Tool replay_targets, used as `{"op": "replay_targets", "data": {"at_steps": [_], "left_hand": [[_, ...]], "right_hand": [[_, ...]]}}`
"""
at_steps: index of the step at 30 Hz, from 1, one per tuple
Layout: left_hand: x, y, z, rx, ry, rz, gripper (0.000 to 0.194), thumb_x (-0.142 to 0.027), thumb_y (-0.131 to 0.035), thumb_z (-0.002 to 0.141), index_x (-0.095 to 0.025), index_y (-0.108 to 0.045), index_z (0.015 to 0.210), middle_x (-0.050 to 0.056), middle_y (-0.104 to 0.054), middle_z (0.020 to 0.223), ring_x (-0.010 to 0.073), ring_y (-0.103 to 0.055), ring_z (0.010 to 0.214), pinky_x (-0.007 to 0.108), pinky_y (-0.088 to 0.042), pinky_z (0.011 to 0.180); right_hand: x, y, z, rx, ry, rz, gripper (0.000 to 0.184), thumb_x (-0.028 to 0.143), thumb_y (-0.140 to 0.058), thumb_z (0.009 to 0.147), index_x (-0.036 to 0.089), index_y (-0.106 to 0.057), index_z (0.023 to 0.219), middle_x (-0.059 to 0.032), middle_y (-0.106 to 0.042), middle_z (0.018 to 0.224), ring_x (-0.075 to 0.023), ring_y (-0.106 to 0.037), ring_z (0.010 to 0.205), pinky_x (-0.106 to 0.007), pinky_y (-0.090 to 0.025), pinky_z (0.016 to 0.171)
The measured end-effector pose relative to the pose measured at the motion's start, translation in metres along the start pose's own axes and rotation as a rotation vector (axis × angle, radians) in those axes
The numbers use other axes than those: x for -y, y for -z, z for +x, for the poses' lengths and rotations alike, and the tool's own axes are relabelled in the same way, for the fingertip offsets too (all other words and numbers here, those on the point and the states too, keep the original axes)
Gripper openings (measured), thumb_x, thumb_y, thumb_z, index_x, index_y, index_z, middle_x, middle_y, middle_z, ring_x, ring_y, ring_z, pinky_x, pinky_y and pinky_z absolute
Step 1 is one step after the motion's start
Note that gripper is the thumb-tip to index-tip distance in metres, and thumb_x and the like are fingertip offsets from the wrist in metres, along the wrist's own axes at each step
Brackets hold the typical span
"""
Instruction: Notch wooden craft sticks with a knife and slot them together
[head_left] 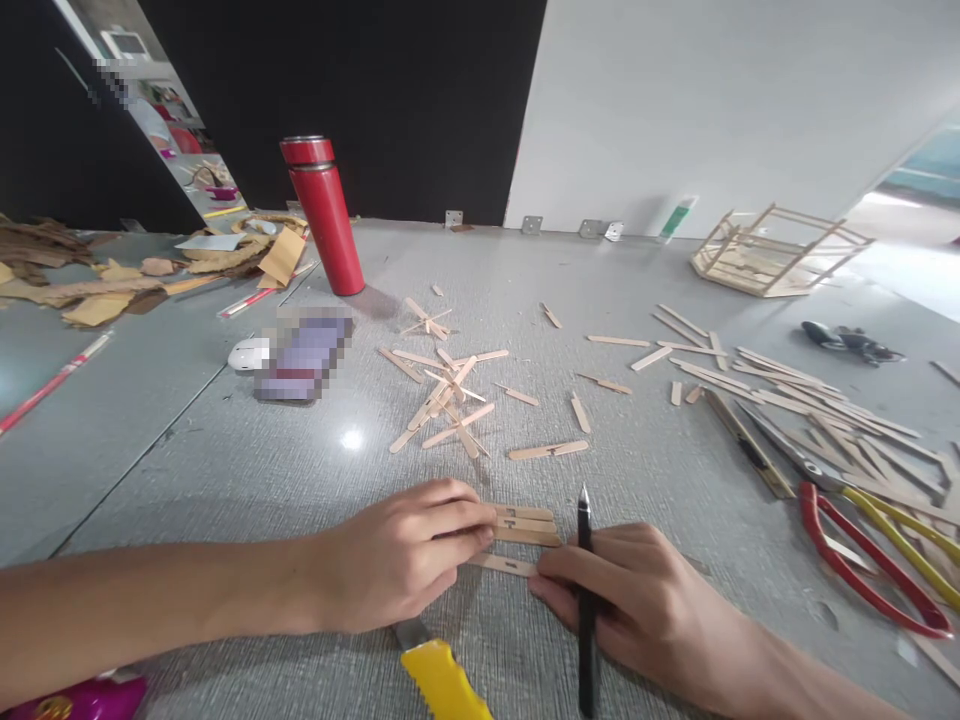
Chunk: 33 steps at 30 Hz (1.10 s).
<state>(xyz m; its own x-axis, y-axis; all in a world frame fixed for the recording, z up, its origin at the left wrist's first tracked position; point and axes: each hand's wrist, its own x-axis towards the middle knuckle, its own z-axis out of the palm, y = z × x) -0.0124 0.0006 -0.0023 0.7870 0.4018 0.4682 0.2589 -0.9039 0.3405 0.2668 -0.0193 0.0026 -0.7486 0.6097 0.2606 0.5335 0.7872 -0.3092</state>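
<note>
My left hand [424, 550] lies over the left part of several flat wooden craft sticks [525, 526], its fingers bent and pressed on them. These sticks are side by side and have small dark marks near their middles. One more marked craft stick [504, 565] lies closer to me, its left end under my left hand. My right hand [637, 600] pinches the right end of that stick between thumb and finger. Tucked in the same hand is a black pen [586, 610], its tip pointing away from me. A yellow-handled cutter [444, 682] lies below my left hand.
Loose and crossed sticks [454, 385] are scattered ahead. At the right lie more sticks [817, 385], red-and-yellow-handled scissors [870, 570] and a stick frame [780, 255]. A red flask [324, 215], a phone [306, 358] and torn cardboard [112, 280] are to the left.
</note>
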Motion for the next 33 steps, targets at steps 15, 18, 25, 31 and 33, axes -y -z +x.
{"op": "replay_targets", "data": {"at_steps": [15, 18, 25, 31, 33], "left_hand": [[0.001, -0.005, 0.004, -0.06, -0.006, 0.038, 0.02, -0.009, -0.058, 0.101, -0.003, -0.071, 0.114, 0.014, -0.075, 0.114, 0.0223, -0.066, 0.111, 0.036, -0.062, 0.099], [0.0, -0.006, 0.005, -0.062, -0.004, 0.041, 0.02, -0.013, -0.059, 0.101, -0.003, -0.07, 0.115, 0.014, -0.075, 0.114, 0.0232, -0.066, 0.112, 0.037, -0.062, 0.099], [0.001, -0.007, 0.003, -0.05, 0.018, 0.012, 0.02, -0.013, -0.057, 0.103, -0.006, -0.07, 0.117, 0.013, -0.074, 0.115, 0.0225, -0.065, 0.113, 0.037, -0.062, 0.097], [0.002, -0.008, 0.003, -0.058, 0.005, 0.007, 0.017, -0.009, -0.06, 0.1, -0.003, -0.072, 0.111, 0.014, -0.074, 0.113, 0.0224, -0.064, 0.111, 0.033, -0.062, 0.096], [0.002, -0.008, 0.003, -0.067, 0.002, 0.008, 0.017, -0.007, -0.059, 0.1, -0.002, -0.072, 0.109, 0.014, -0.074, 0.114, 0.0221, -0.063, 0.111, 0.033, -0.062, 0.096]], "right_hand": [[-0.002, -0.001, 0.007, -0.025, -0.016, 0.07, 0.028, 0.024, -0.051, 0.107, 0.016, -0.07, 0.088, -0.0006, -0.059, 0.066, -0.0143, -0.049, 0.055, -0.031, -0.036, 0.054], [-0.002, 0.0, 0.006, 0.001, 0.015, 0.062, 0.03, 0.025, -0.05, 0.107, 0.017, -0.07, 0.087, -0.0005, -0.058, 0.066, -0.0147, -0.049, 0.055, -0.031, -0.035, 0.054], [0.003, 0.0, 0.007, -0.059, -0.036, -0.035, 0.029, 0.025, -0.05, 0.108, 0.016, -0.069, 0.087, 0.0, -0.056, 0.064, -0.0142, -0.049, 0.054, -0.03, -0.037, 0.055], [-0.005, 0.008, 0.007, -0.138, -0.018, -0.016, 0.018, 0.024, -0.052, 0.107, 0.015, -0.067, 0.104, -0.0029, -0.065, 0.071, -0.0146, -0.057, 0.055, -0.029, -0.042, 0.054], [-0.007, 0.015, 0.008, -0.169, -0.108, 0.085, 0.031, 0.029, -0.046, 0.108, 0.013, -0.058, 0.132, -0.0029, -0.066, 0.075, -0.0137, -0.055, 0.053, -0.027, -0.043, 0.051]]}}
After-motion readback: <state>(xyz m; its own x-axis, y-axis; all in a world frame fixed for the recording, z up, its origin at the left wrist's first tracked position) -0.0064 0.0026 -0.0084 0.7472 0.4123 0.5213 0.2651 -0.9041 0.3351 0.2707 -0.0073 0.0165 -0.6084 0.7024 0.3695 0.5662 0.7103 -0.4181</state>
